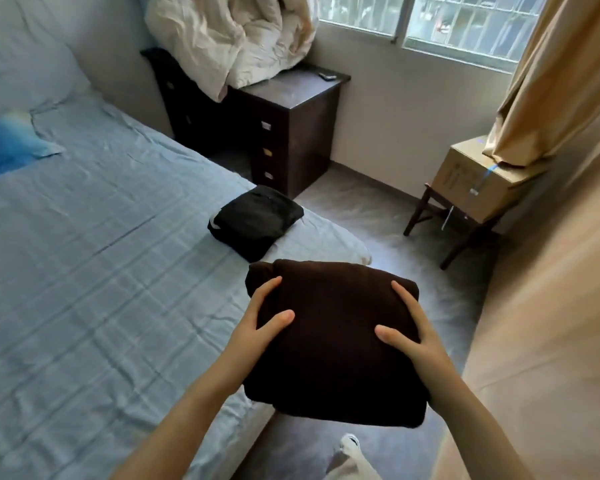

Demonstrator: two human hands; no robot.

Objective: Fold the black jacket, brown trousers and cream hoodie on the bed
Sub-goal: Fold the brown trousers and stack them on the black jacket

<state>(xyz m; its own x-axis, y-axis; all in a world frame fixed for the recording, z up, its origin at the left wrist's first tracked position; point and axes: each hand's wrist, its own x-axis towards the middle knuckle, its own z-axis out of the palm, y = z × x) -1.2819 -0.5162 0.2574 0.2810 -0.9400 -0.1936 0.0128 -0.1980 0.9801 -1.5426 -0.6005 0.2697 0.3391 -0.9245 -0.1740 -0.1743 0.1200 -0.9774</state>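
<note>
Far left, a blue pillow (pixel 11 147) against the headboard end of the bed (pixel 84 271), sheet creased but bare through the middle; further along, near the bed's far corner, the black jacket (pixel 255 221) already down as a tidy folded square; and here, front and centre, the brown trousers (pixel 333 341) folded into a thick pad and carried just off the bed's near edge, partly over the floor; left hand (pixel 264 320) clamped on the left side, thumb lying on top, fingers tucked under; right hand (pixel 409 330) mirroring it on the right side, thumb up top, fingers wrapped beneath; looks soft and floppy, light enough, thick layers likely to slump or spring open if held by one edge only; best supported from below on both sides, just as gripped now, and set flat beside the jacket; no cream hoodie anywhere in view on the bed; off to the right, a dark chest of drawers (pixel 284 140), a cardboard box (pixel 471 181) on a stool, a tan curtain (pixel 551 81)
</note>
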